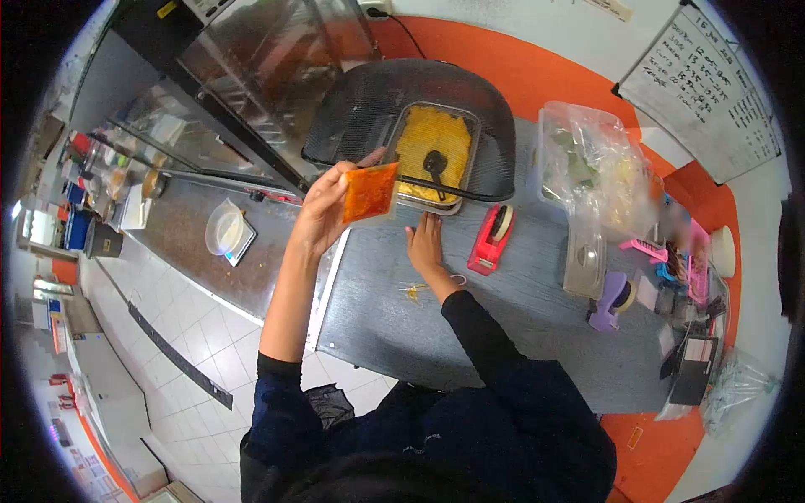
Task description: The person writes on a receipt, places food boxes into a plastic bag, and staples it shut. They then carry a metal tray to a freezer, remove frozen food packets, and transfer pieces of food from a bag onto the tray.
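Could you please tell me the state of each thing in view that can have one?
Orange packet: filled, held in the left hand; seal unclear.
Tray: filled with yellow food, seen partly through black mesh.
Red tape dispenser: loaded.
Purple tape dispenser: loaded.
Plastic tub: holding bags.
Bowl: resting on the scale.
Scale: reading not legible.
Whiteboard: written on.

Left fingers: closed ahead by the mesh cover.
Right fingers: closed ahead by the tray, then by the cover's front rim.
Red tape dispenser: standing just right of the right fingers, blocking a sideways move.
Grey table: passable further right, between this dispenser and the transparent box.
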### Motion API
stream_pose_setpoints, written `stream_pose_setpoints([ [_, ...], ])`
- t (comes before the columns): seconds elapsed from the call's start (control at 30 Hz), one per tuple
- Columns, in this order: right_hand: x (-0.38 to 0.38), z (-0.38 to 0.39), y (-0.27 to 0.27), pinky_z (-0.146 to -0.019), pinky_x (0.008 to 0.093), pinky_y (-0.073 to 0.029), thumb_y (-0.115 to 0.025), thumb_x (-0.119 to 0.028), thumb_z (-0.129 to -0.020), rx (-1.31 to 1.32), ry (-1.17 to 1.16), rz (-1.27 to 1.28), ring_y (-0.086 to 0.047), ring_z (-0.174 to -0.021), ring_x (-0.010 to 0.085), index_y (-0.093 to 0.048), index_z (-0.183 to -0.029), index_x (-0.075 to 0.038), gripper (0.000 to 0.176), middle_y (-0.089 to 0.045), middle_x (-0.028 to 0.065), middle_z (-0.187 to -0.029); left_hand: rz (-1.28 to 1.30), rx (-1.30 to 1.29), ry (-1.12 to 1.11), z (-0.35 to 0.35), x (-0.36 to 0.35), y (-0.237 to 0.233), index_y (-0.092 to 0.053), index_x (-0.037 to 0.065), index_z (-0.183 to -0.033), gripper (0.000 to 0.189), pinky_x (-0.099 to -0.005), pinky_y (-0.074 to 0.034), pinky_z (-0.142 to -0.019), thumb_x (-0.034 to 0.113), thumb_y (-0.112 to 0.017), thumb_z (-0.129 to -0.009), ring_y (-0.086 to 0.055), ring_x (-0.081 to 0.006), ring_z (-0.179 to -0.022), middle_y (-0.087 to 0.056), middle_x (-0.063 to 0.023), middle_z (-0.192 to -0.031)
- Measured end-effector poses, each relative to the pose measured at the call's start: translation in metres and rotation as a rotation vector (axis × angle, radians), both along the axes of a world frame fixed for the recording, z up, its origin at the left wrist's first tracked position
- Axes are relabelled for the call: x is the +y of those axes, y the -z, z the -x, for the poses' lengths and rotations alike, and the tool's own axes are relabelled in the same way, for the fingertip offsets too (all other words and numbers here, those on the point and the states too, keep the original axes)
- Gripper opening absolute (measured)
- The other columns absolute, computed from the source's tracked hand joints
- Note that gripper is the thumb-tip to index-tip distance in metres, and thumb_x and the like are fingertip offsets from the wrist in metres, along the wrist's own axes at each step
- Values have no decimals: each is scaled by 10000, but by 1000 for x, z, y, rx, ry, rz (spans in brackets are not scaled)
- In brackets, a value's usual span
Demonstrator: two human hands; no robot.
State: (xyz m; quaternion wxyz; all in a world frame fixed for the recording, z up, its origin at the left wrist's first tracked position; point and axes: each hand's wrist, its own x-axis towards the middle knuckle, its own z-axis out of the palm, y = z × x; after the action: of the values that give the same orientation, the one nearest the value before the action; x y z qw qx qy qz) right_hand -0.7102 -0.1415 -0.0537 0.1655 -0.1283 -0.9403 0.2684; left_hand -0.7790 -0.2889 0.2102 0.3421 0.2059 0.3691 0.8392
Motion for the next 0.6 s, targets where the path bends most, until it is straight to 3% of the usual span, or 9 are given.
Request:
stream_pose_setpoints([
  [0.13,-11,11,5,-1078,481,-227,-474,-261,-904,30,-12,-35,-293,-1253,459,-278,-1282,167,604,-299,334,-1328,65,-17,-20,1,-8,8,-505,60,-1013,221,-431,-429,-975,211,-581,-871,-386,-347,-1260,-204,-275,-1428],
  [0.2,-14,21,2,-1074,441,-252,-445,-225,-920,111,-301,33,-317,-1261,417,-316,-1305,114,529,-333,289,-1342,96,7,-26,-4,-6,5,-499,54,-1042,246,-411,-439,-963,227,-568,-881,-448,-305,-1216,-280,-259,-1403],
  [0.23,-14,28,-4,-1074,441,-252,-445,-225,-920,114,-306,32,-317,-1261,417,-316,-1305,114,529,-333,289,-1342,96,9,-32,-7,-4,2,-499,54,-1042,246,-411,-439,-963,227,-568,-881,-448,-305,-1216,-280,-259,-1403],
  [0.3,-16,38,-20,-1057,407,-296,-450,-197,-918,-81,-423,225,-352,-1255,367,-369,-1296,66,467,-355,238,-1354,107,5,-50,-15,-4,-6,-507,59,-1047,230,-316,-484,-862,213,-567,-888,-572,-151,-991,-568,-63,-1036],
  [0.43,-18,19,-22,-1035,386,-334,-462,-174,-913,-237,-600,196,-406,-1227,329,-440,-1245,48,399,-394,203,-1340,106,-11,-54,-15,-14,9,-507,58,-1044,222,-307,-479,-861,217,-554,-896,-568,-145,-992,-567,-60,-1042],
  [0.5,-17,-13,-6,-974,387,-395,-456,-178,-922,133,-762,44,-481,-1151,335,-530,-1158,39,329,-534,189,-1185,102,8,-20,-18,-20,19,-507,56,-1037,217,-294,-477,-847,225,-541,-905,-566,-133,-976,-568,-54,-1034],
  [0.6,-8,-69,0,-996,376,-378,-481,-159,-911,27,-901,109,-484,-1160,304,-522,-1193,5,329,-527,175,-1204,108,-44,-32,-27,-26,30,-508,60,-1032,215,-290,-477,-832,230,-542,-905,-568,-129,-951,-567,-44,-1017],
])
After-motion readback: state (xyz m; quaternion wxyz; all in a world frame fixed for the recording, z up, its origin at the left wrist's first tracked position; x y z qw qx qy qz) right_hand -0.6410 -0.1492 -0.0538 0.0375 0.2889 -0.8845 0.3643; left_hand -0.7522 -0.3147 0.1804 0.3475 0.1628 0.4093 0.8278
